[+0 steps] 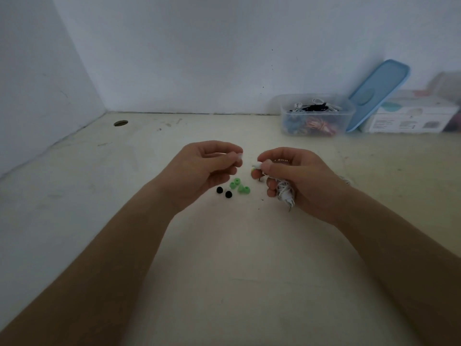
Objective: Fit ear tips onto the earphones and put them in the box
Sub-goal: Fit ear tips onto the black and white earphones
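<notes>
**Tip and earbud held apart**

Left hand [207, 168] pinches a white ear tip [238, 156]; right hand [294, 178] pinches a white earphone [258, 166], cable [284, 193] bunched in palm. Green ear tips [239, 186] lie on the bench [224, 245]. Clear box [314, 116] rear right; carton [409, 118] print blurred.

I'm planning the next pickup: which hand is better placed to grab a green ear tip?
Left, probably: the left hand is nearest the green ear tips, while the right hand grips the coiled earphones.
</notes>
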{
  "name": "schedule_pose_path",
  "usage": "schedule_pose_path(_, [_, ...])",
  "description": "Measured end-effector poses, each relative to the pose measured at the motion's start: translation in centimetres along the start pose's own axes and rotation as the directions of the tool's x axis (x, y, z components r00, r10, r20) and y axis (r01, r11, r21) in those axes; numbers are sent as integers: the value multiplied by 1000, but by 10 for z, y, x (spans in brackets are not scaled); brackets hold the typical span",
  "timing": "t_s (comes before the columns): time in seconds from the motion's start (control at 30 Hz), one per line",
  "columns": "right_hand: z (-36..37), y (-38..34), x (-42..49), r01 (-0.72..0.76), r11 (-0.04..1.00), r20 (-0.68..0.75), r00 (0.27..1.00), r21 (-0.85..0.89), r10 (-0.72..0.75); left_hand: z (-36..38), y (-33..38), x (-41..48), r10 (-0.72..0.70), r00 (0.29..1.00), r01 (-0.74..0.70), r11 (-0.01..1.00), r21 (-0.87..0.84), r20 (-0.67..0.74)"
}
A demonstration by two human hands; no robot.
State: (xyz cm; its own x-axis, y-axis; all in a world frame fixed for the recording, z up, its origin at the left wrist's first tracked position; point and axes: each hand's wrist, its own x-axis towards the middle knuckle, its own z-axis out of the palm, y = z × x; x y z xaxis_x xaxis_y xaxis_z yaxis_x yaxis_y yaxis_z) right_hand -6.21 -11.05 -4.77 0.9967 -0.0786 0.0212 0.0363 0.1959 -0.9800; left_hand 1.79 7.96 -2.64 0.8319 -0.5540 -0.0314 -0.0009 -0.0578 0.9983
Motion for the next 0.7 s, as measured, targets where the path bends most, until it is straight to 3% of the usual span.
schedule_pose_path(0.17, [0, 1, 1, 105, 994, 65, 992, 41, -108, 11, -1, -3, 24, 996, -6, 981, -194, 90])
schedule_pose_path(0.7, [-2, 1, 2, 192, 981, 39, 981, -26, -191, 15, -2, -4, 43, 995, -24, 980, -197, 91])
